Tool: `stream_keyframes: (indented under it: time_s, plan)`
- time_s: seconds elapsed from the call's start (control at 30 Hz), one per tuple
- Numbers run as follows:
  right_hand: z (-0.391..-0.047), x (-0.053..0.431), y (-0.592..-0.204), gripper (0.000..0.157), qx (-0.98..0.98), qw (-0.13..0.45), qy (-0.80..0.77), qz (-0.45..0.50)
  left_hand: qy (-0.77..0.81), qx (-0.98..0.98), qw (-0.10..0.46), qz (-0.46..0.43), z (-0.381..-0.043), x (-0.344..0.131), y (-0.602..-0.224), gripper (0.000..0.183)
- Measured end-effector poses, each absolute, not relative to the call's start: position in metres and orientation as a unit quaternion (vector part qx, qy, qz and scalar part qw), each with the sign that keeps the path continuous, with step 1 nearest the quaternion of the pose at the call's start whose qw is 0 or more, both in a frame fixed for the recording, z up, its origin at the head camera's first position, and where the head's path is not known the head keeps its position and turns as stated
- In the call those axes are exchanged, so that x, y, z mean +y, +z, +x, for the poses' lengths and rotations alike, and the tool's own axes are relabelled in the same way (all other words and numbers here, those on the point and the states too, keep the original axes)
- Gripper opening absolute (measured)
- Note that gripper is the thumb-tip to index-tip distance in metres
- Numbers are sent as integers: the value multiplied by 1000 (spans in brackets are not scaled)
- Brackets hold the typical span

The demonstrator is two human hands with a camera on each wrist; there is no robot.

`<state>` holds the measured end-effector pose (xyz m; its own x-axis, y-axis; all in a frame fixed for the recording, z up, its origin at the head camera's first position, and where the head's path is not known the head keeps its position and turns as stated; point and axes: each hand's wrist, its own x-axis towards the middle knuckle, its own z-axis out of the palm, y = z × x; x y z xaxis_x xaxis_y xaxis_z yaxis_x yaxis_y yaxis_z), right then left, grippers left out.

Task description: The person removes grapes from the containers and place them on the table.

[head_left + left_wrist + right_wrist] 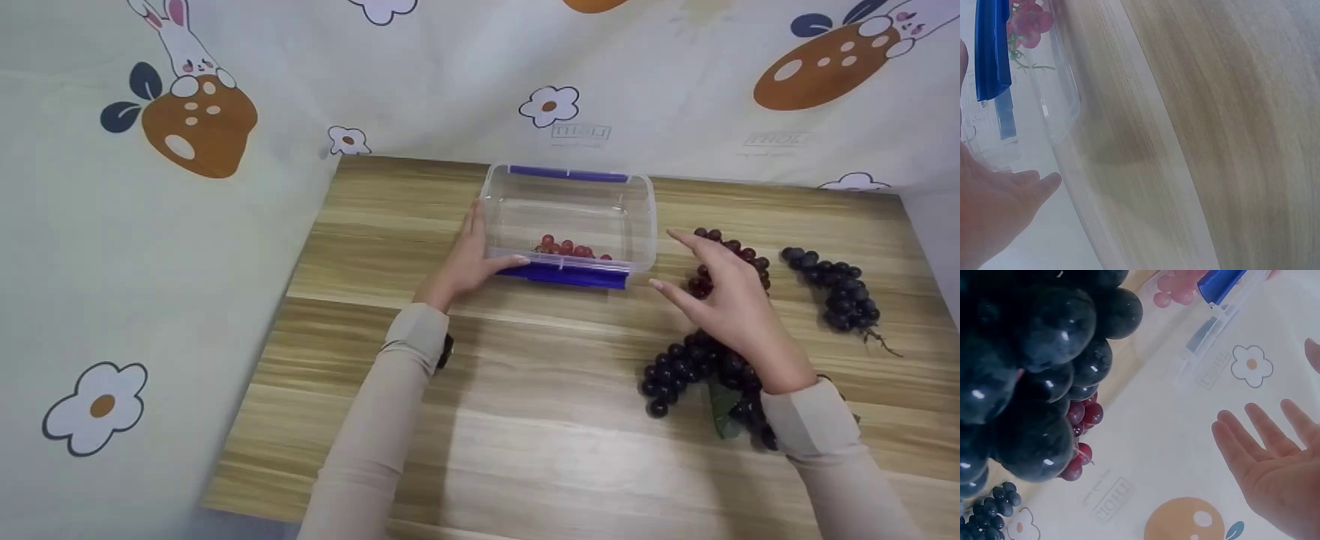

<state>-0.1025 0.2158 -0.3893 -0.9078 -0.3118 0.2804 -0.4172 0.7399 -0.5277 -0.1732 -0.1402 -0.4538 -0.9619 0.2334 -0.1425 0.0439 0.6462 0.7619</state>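
Note:
A clear plastic box [651, 225] with blue clips stands near the table's back edge, a small bunch of red grapes [574, 249] inside it. My left hand [461, 262] touches the box's left side with straight fingers, its thumb along the front rim. In the left wrist view, those fingers [1041, 188] extend beside the box. Right of the box, my right hand [727, 296] hovers with fingers and thumb spread, holding nothing. Partly hidden behind it is a dark red bunch of grapes [759, 264]. Large black grapes [667, 373] with a green leaf lie partly under the right wrist.
Farther right lies another bunch of black grapes [847, 292] with a bare stem. The wooden table [547, 450] meets a patterned cloth [420, 90] at its back and left sides.

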Motion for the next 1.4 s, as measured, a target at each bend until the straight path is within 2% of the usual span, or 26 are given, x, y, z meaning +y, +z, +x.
stream_keyframes:
  time_s: [0.33, 0.7, 1.0, 1.4]
  plan:
    - [-114, 208, -387, 66, -928, 66, 298, 214, 420, 897, 119, 74, -173, -140, -455, 130]
    - [-131, 198, -380, 65, -935, -11, 291, 201, 419, 897, 114, 76, -172, -141, -454, 131]
    - [-156, 183, -382, 64, -926, -34, 304, 222, 410, 902, 115, 71, -171, -140, -452, 130]
    - [-187, 161, -387, 66, -922, -101, 294, 231, 402, 906, 109, 73, -173, -140, -454, 129]
